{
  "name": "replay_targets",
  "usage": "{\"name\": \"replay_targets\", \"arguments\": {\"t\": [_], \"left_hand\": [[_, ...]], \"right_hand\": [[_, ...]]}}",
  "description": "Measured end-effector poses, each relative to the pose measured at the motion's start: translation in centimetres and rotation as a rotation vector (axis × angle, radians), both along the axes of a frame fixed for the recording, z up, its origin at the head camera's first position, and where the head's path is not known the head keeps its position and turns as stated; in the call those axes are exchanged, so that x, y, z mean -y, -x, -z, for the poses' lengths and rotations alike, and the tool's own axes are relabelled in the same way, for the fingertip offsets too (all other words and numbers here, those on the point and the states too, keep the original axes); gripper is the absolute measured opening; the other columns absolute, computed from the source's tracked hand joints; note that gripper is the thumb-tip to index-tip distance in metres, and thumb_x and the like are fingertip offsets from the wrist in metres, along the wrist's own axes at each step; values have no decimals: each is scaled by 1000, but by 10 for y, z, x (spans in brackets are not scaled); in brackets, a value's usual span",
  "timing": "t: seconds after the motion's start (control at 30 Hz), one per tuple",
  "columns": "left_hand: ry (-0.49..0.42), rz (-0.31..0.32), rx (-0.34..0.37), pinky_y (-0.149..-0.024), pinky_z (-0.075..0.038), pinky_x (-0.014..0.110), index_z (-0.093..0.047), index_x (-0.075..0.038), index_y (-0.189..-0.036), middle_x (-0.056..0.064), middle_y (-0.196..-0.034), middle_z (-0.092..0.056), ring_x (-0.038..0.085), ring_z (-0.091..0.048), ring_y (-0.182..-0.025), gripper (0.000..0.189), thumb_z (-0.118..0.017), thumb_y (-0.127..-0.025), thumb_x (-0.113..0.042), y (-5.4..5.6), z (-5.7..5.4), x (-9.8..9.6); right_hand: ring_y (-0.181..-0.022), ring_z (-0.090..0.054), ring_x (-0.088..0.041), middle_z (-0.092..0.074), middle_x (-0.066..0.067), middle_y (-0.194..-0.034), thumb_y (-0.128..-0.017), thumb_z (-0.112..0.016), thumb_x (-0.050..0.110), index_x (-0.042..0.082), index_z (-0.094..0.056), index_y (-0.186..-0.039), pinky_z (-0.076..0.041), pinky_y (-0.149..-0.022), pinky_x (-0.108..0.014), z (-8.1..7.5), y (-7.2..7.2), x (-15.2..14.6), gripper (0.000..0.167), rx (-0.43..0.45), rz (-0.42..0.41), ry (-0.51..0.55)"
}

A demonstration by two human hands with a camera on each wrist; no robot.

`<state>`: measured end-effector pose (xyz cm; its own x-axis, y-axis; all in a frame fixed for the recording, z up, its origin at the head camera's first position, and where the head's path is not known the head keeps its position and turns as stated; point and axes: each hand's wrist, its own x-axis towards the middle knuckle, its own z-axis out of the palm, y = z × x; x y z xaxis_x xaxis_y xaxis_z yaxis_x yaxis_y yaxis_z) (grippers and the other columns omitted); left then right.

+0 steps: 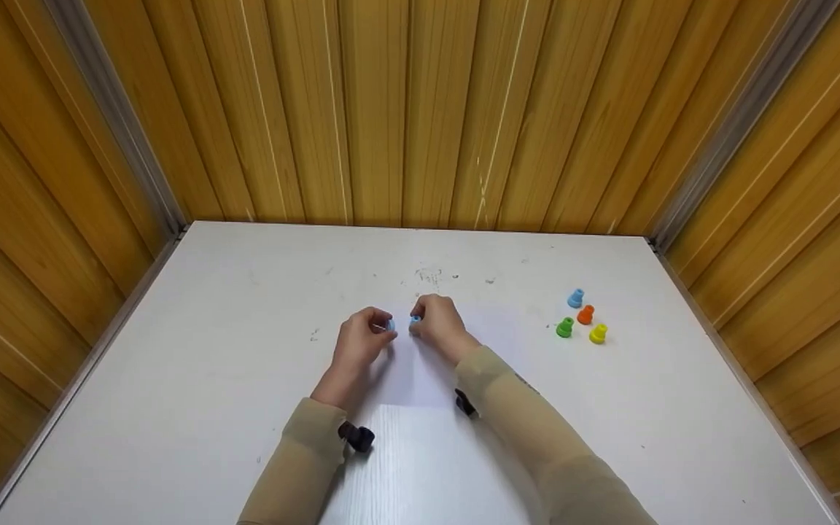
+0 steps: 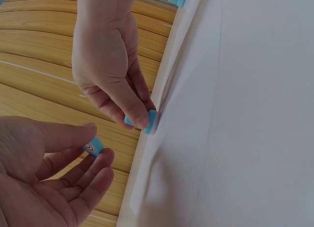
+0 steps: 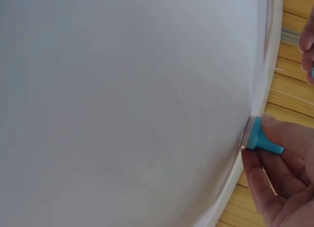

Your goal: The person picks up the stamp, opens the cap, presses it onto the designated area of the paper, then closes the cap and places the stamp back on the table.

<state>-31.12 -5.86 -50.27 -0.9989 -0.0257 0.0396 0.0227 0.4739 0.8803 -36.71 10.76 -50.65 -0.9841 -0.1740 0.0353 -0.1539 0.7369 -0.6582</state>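
Note:
My left hand (image 1: 358,341) pinches a small light-blue cap (image 2: 92,146) between thumb and fingers; a swirl design shows on its face in the left wrist view. Just to the right, my right hand (image 1: 440,322) grips a light-blue toy stamp (image 3: 262,137) by its narrow handle. The stamp's pale face points down, close over a white sheet of paper (image 1: 409,379). A narrow gap separates the two hands, both of which are above the paper's far part.
Right of the paper, several more stamps stand on the white table (image 1: 230,328): a blue stamp (image 1: 575,298), an orange stamp (image 1: 586,315), a green stamp (image 1: 565,327) and a yellow stamp (image 1: 598,334). Wood-patterned walls (image 1: 405,109) enclose the table's back and sides.

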Motion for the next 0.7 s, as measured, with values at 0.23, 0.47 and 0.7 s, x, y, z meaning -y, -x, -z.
{"name": "replay_targets", "arguments": {"t": [0.23, 0.47, 0.7], "left_hand": [[-7, 7, -5, -78, -62, 31, -72, -2, -112, 15, -108, -74, 25, -70, -98, 24, -77, -88, -1, 1, 0, 1], [-26, 14, -8, -74, -59, 27, -72, -1, -110, 14, -107, -75, 23, -71, -96, 22, -77, -88, -2, 2, 1, 3], [-19, 4, 1, -76, -60, 29, -72, -1, -111, 14, -108, -75, 24, -70, -97, 23, -77, -89, -3, 1, -1, 4]], "right_hand": [[-87, -66, -25, -73, -11, -93, -80, -80, -1, 4, -73, -90, -59, -86, -38, 1, 0, -1, 13, 1, -4, 10], [-82, -63, -21, -72, -11, -91, -78, -77, -2, 3, -72, -90, -58, -82, -35, 1, 1, -2, 14, 3, -20, 12], [-81, -64, -21, -72, -10, -88, -78, -79, -1, 4, -72, -89, -57, -81, -34, 2, 2, -1, 14, -13, -22, -7]]}}
